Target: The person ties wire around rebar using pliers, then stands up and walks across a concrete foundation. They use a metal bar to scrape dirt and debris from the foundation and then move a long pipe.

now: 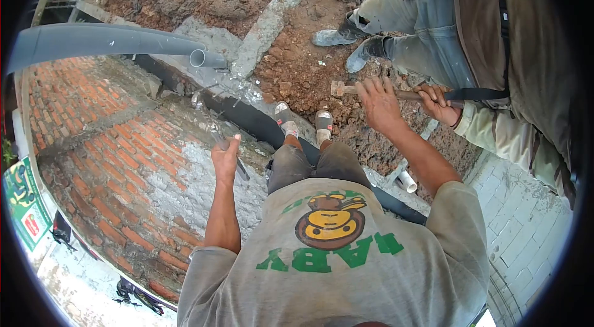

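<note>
My left hand, at the left over the brick wall, is closed round a metal tool whose dark lower end shows below the fingers. My right hand lies over the wooden handle of a hammer, its fingers stretched out. The block-like hammer head points left, beyond my fingertips. Farther right, a co-worker's hand grips the same handle. How firmly my palm touches the handle is hidden.
The co-worker stands at the right in boots on reddish soil. A large grey pipe crosses the upper left. A black pipe runs past my sandalled feet. A short white pipe sticks up at my right. Brickwork spreads left.
</note>
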Demonstrator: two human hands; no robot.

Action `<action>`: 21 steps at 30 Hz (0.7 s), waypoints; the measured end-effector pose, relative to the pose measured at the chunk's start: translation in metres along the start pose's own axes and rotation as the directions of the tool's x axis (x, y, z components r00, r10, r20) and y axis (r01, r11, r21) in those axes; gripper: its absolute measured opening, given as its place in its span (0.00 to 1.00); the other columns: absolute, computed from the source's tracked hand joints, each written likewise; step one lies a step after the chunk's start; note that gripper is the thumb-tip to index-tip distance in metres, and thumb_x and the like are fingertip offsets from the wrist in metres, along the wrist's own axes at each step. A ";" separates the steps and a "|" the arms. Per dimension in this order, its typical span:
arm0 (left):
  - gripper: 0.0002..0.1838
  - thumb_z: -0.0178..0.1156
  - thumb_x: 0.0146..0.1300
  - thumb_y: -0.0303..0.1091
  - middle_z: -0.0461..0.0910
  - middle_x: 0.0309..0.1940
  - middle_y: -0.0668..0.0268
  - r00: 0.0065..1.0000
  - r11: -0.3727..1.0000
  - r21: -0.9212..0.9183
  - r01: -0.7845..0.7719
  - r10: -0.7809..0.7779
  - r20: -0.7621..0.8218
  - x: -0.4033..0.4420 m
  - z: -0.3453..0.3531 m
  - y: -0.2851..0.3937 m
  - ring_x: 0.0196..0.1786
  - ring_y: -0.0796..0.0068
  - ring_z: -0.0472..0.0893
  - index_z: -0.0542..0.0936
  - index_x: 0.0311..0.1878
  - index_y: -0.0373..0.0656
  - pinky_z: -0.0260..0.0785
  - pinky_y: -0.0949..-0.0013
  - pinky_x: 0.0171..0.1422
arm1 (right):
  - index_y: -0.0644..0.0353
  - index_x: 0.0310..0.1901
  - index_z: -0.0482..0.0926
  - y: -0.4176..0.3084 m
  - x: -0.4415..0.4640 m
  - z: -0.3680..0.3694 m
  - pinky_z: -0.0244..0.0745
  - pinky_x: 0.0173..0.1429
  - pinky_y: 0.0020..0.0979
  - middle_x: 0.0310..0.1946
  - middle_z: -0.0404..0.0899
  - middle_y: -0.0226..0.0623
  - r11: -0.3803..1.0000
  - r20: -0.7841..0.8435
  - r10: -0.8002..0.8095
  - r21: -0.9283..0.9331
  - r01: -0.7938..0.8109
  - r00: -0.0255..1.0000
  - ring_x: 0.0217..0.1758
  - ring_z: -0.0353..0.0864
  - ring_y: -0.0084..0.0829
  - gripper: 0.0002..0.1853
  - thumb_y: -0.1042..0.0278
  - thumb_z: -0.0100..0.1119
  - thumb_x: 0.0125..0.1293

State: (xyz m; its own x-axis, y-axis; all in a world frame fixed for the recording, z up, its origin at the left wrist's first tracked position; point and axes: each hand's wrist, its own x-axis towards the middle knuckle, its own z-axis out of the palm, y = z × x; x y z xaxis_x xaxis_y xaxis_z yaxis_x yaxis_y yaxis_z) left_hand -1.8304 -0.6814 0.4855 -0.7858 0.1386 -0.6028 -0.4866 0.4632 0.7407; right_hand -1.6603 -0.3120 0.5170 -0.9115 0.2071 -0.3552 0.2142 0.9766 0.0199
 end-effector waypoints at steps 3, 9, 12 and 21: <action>0.15 0.67 0.58 0.39 0.73 0.19 0.73 0.997 0.995 -0.079 -0.060 0.056 -0.056 0.001 -0.010 0.006 0.24 0.83 0.68 0.78 0.24 0.39 0.59 0.73 0.30 | 0.60 0.55 0.76 0.022 0.035 0.001 0.71 0.60 0.39 0.47 0.81 0.41 0.973 0.545 0.225 -0.075 -0.220 0.808 0.57 0.78 0.41 0.21 0.67 0.54 0.58; 0.14 0.67 0.59 0.39 0.74 0.20 0.72 0.970 0.960 -0.257 -0.111 0.048 -0.238 0.005 -0.052 -0.003 0.25 0.82 0.70 0.78 0.24 0.40 0.60 0.74 0.33 | 0.58 0.46 0.83 0.011 0.040 0.009 0.77 0.53 0.38 0.42 0.84 0.44 0.973 0.572 0.224 -0.079 -0.219 0.789 0.48 0.84 0.42 0.17 0.63 0.60 0.55; 0.13 0.66 0.60 0.38 0.76 0.21 0.71 0.944 0.919 -0.362 -0.159 0.034 -0.328 0.006 -0.068 -0.007 0.28 0.81 0.71 0.78 0.26 0.40 0.62 0.74 0.38 | 0.60 0.45 0.83 -0.012 0.050 -0.017 0.77 0.54 0.38 0.44 0.83 0.47 0.974 0.655 0.216 -0.093 -0.207 0.724 0.49 0.83 0.43 0.18 0.62 0.60 0.55; 0.09 0.64 0.62 0.34 0.71 0.22 0.71 0.843 0.579 -0.722 -0.380 -0.104 -0.527 0.016 -0.086 0.002 0.27 0.78 0.72 0.75 0.31 0.42 0.70 0.67 0.42 | 0.66 0.44 0.81 -0.035 0.111 -0.046 0.73 0.58 0.40 0.47 0.80 0.55 0.972 0.553 0.142 0.078 -0.221 0.821 0.53 0.79 0.48 0.24 0.52 0.59 0.54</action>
State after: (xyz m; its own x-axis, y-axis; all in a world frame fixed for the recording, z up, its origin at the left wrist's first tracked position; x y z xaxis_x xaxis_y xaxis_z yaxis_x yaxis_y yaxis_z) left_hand -1.8768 -0.7531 0.5032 -0.8133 -0.3928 -0.4293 -0.2590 -0.4162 0.8716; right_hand -1.7849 -0.3209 0.5196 -0.5239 0.2768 -0.8056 0.4369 0.8992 0.0249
